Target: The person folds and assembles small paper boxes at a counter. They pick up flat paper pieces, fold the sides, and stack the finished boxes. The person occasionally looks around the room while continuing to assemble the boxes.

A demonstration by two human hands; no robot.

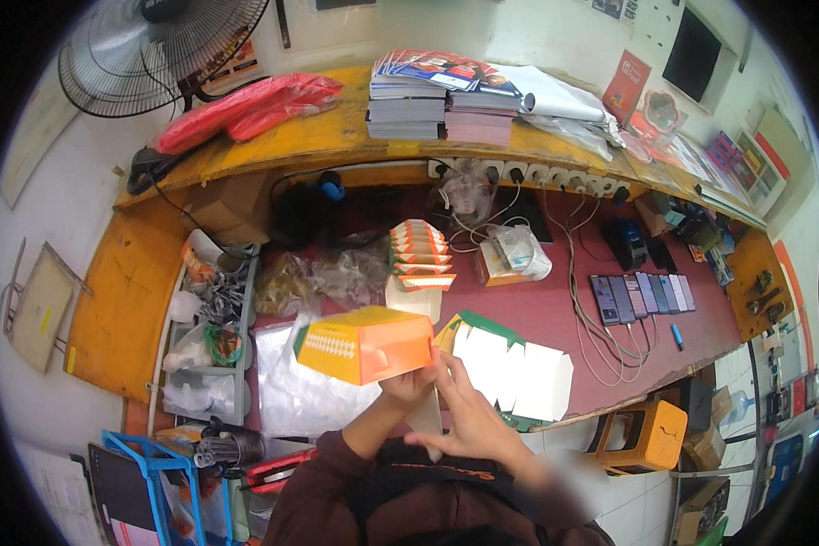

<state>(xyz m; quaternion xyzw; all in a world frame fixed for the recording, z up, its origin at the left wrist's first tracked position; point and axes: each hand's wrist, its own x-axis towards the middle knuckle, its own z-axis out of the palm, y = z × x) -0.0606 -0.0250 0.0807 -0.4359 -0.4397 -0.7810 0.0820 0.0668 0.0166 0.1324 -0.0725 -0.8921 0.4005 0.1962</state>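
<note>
An orange and yellow cardboard food box is in front of me, tilted on its side, with a white flap hanging below it. My left hand is closed on its lower right part. My right hand presses its fingertips to the box's right edge by the left hand, with the thumb stretched toward the hanging flap. Right of the box lie flat white and green box blanks. Behind it stands a row of nested orange and white boxes.
Clear plastic bags lie under the box. A grey bin of bags stands left. Several phones with cables and a blue marker lie right. Paper stacks and a fan are behind; an orange stool stands right.
</note>
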